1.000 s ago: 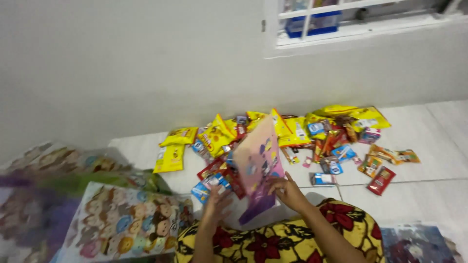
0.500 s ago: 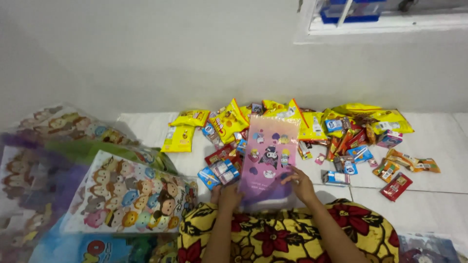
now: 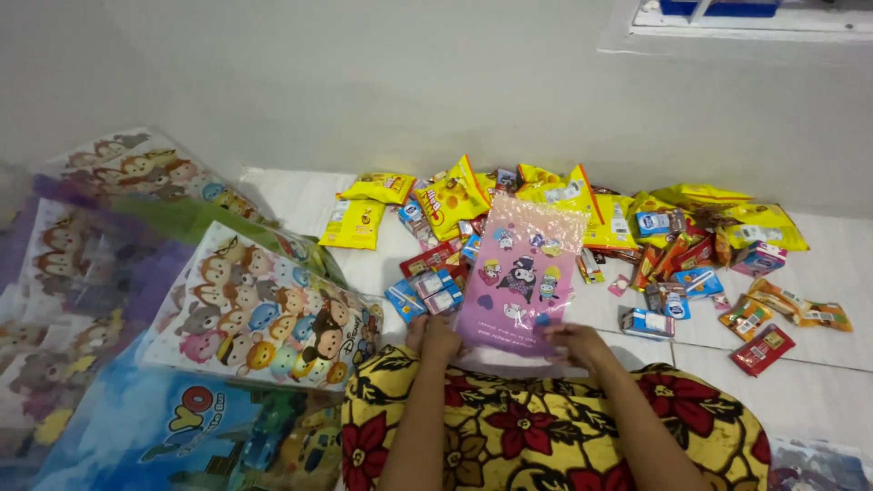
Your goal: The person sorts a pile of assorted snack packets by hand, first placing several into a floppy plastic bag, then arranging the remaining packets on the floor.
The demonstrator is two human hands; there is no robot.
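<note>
Seen from above, a person sits on a white tiled floor (image 3: 818, 382) with a yellow cloth printed with red flowers (image 3: 546, 436) over the lap. Both hands hold a pink gift bag printed with cartoon figures (image 3: 523, 277) by its bottom edge; the bag lies flat and tilted, its crinkled open mouth pointing away toward the wall. The left hand (image 3: 435, 338) has its fingers closed on the bag's lower left corner, and the right hand (image 3: 575, 343) pinches the lower right edge. The step in hand looks like readying one bag for filling, so the next move probably calls for opening the mouth at the far end, which means shifting at least one grip upward. Just beyond the bag, and partly under it, a wide heap of snacks is spread: yellow snack packets (image 3: 455, 195), small blue cartons (image 3: 427, 293), and red and orange sachets (image 3: 764, 336) further right. To the left, overlapping sheets of cartoon-printed gift wrap (image 3: 264, 314) cover the floor, touching the lap cloth. The blue cartons sit right against the left hand and could be knocked when the bag moves.
</note>
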